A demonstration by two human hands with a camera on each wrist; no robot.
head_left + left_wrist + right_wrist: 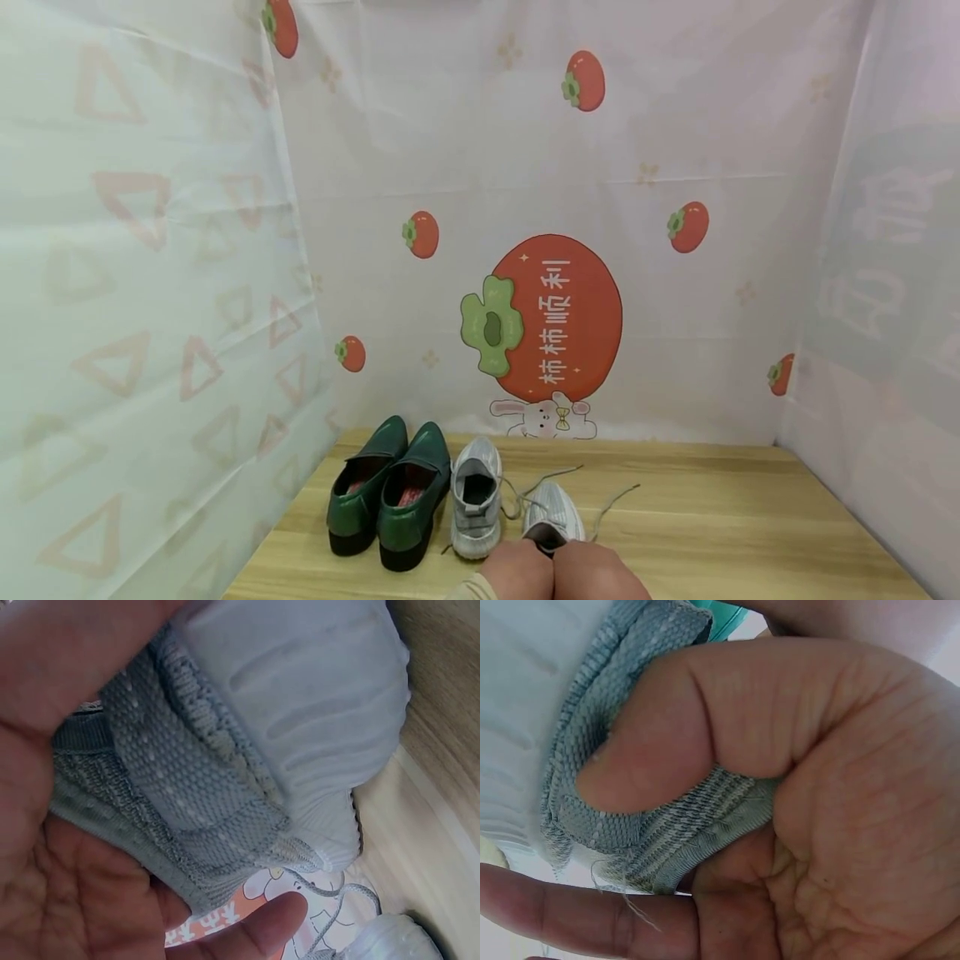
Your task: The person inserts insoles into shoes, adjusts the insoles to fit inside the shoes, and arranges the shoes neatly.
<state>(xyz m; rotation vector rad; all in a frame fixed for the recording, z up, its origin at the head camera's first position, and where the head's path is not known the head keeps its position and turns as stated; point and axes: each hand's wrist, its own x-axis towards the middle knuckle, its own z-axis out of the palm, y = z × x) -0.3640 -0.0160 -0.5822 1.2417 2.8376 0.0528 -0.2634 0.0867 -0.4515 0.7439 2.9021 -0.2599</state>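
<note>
Both hands are low in the head view, side by side at the heel of a light grey sneaker (558, 510) whose toe points away. My left hand (517, 570) grips the collar, and in the left wrist view the knit heel of this sneaker (195, 765) lies between thumb and fingers, above its ribbed white sole. My right hand (598, 572) also holds the collar; in the right wrist view its thumb (649, 754) presses the woven heel band while fingers reach inside the opening. The matching sneaker (476, 500) stands to the left, its toe pointing to the back wall.
Left of the sneakers stands a pair of green loafers, the left loafer (360, 492) and the right loafer (414, 500), with dark heels. Loose grey laces (617, 500) trail over the wooden tabletop (735, 517). A printed cloth (420, 125) hangs behind, with cloth on both sides.
</note>
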